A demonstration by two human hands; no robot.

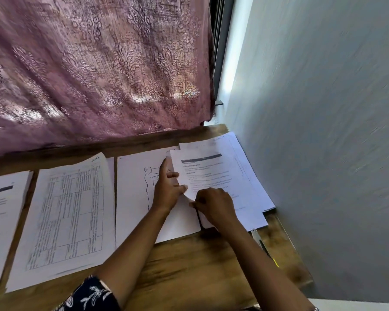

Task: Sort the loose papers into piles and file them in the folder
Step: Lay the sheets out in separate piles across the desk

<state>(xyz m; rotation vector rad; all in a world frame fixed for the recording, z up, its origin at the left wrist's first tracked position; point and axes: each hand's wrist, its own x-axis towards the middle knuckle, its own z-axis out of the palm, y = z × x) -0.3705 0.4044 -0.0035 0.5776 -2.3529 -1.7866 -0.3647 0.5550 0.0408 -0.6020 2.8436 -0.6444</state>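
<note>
Several paper piles lie in a row on the wooden desk point(189, 265). At the right is a loose stack point(245, 171); its top sheet point(209, 173), printed text under a dark header bar, is lifted at its near left corner. My left hand point(167, 187) grips that sheet's left edge, thumb on top. My right hand point(213, 205) pinches the sheet's lower corner. Beside it lies a pile with a line drawing of a person point(137, 187). Further left sit a pile with a table form point(70, 216) and a text pile point(2, 212). No folder is visible.
A mauve patterned curtain point(99, 75) hangs behind the desk. A pale wall point(323, 131) closes the right side, tight against the desk. A pen point(262, 243) lies near the desk's right edge, below the stack.
</note>
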